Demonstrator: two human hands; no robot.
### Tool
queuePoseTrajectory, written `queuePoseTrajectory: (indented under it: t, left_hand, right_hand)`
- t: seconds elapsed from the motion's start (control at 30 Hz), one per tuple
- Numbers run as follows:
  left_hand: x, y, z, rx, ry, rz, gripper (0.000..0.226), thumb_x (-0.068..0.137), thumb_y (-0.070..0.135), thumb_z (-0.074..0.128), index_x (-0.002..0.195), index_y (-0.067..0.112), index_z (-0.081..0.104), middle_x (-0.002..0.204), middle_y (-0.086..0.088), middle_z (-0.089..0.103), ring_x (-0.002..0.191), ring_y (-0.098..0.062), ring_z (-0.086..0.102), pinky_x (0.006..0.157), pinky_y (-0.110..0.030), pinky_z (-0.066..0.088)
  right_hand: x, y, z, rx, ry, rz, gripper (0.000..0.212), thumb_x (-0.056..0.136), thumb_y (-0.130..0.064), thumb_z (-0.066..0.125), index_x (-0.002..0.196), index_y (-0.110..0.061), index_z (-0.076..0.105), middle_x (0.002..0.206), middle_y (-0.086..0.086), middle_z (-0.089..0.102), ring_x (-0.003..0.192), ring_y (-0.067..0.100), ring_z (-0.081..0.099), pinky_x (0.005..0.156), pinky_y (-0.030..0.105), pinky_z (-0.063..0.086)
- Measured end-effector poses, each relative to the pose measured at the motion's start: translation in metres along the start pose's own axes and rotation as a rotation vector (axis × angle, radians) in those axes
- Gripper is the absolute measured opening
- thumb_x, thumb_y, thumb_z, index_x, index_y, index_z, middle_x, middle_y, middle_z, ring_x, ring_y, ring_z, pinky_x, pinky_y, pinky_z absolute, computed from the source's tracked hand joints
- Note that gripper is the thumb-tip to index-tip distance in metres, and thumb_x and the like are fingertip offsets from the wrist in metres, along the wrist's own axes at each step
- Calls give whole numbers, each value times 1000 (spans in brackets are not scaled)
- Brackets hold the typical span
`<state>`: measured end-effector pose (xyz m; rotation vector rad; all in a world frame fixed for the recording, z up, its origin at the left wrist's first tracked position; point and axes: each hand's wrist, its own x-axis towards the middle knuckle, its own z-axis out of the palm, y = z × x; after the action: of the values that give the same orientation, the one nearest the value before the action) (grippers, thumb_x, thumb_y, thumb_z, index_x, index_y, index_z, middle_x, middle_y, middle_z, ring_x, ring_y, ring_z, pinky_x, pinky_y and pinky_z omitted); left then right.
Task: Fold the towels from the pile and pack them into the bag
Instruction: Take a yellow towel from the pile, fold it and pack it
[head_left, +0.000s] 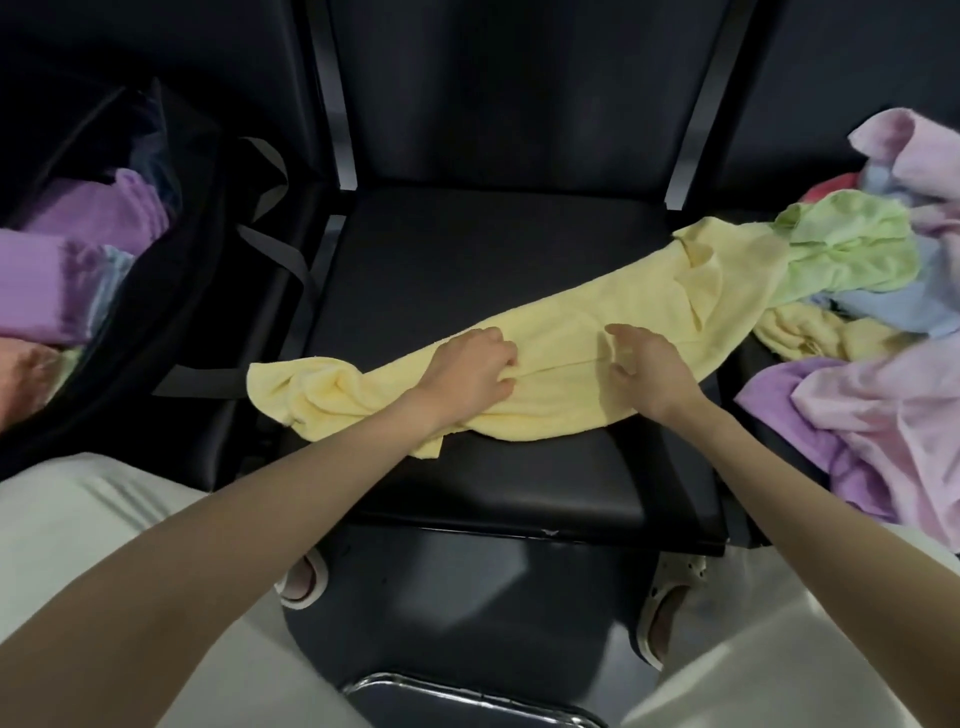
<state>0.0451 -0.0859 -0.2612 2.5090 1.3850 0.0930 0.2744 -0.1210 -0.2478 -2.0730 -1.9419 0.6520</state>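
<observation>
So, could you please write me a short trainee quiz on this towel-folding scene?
1. True or false: the yellow towel lies across the black seat.
2. Which hand pinches the yellow towel? A left hand, B right hand, C neither.
3. Fill in: the green towel sits on the pile on the person's ____ side.

Key: 1 true; 2 A; 3 right.

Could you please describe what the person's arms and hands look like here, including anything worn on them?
Both forearms are bare, with no sleeves in view. The left hand and right hand wear no gloves, and no rings, watch or bracelet show on the visible sides of the hands and wrists. Fingernails are too blurred to judge.
</observation>
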Motion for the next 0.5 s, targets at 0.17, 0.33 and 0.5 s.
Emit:
queuePoseTrajectory:
  t: [0.17,0.33,0.5]
  left_hand:
    - [7,14,-1,270,8,73,13,94,7,41,100,10,52,88,-3,52,77,-23,55,56,-34,38]
    - [9,17,-4,136,157,16,10,96,5,47,93,10,55,83,-2,55,65,-21,55,55,-36,46]
    - [-9,23,-42,-296,531,-122,15,100,12,41,99,5,55,74,-3,56,61,-18,54,53,-30,41]
  right_hand:
    - [9,4,6,-94,42,-66,39,88,-11,56,128,-12,56,126,14,55,114,34,47,97,39,41]
    - [21,9,2,-242,21,-116,32,89,-24,58,120,-17,64,122,7,58,106,30,51,91,36,39]
    - [22,10,-9,-229,176,-186,22,92,-11,53,107,-8,69,105,7,70,96,29,60,87,42,45]
